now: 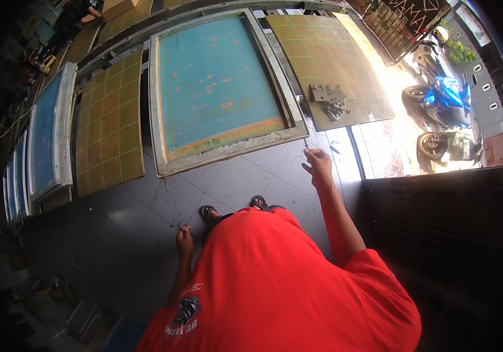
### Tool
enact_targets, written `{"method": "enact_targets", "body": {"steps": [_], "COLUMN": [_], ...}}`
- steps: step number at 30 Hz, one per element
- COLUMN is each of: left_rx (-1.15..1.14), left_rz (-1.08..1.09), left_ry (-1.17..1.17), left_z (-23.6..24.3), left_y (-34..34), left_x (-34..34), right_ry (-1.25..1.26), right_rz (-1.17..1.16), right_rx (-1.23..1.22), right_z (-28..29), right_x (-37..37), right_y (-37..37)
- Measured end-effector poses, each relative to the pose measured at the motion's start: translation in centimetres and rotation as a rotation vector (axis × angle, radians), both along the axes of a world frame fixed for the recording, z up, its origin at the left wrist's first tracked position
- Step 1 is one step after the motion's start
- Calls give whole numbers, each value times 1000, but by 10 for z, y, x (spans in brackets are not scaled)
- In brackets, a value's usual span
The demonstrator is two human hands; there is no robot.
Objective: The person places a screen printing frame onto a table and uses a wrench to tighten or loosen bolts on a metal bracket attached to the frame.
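My right hand is raised beside the near right corner of a large screen-printing frame. Its thumb and forefinger are nearly pinched, close to a thin strand hanging at that corner; whether they grip it is too small to tell. The frame has a grey, stained border and a blue mesh with orange marks. Down at my left side, my left hand is closed, with a small dark thing sticking out above the fingers; its kind is unclear.
A yellowish gridded board lies left of the frame, another right, bearing metal brackets. Several more blue-mesh frames stand at far left. Grey floor tiles surround my sandals. A blue motorcycle is parked outside, right.
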State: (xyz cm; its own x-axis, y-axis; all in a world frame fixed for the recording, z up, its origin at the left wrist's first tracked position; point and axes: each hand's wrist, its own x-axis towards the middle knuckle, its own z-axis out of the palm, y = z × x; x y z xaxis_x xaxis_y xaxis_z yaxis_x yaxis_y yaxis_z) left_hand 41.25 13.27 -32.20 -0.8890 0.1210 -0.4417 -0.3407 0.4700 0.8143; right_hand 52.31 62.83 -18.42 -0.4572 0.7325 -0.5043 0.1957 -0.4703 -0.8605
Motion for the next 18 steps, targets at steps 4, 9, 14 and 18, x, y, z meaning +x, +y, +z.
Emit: {"method": "enact_targets", "body": {"steps": [4,9,14,18], "left_rx": [20,15,-45,-49], "left_rz": [16,-3,-23,-26], "left_ry": [-26,-12,38,3], "left_z": [0,-3,-5,2], "left_y": [1,0,-3,0], "left_x": [0,-2,-4,-2], "right_ry": [140,190,211,184], "right_rz": [-50,185,286,334], "right_rx": [-358,-467,-498,-334], "right_z": [-1,-12,-10,-19], "right_x": [0,-10,-18,-13], "right_y": [10,43,52,55]}}
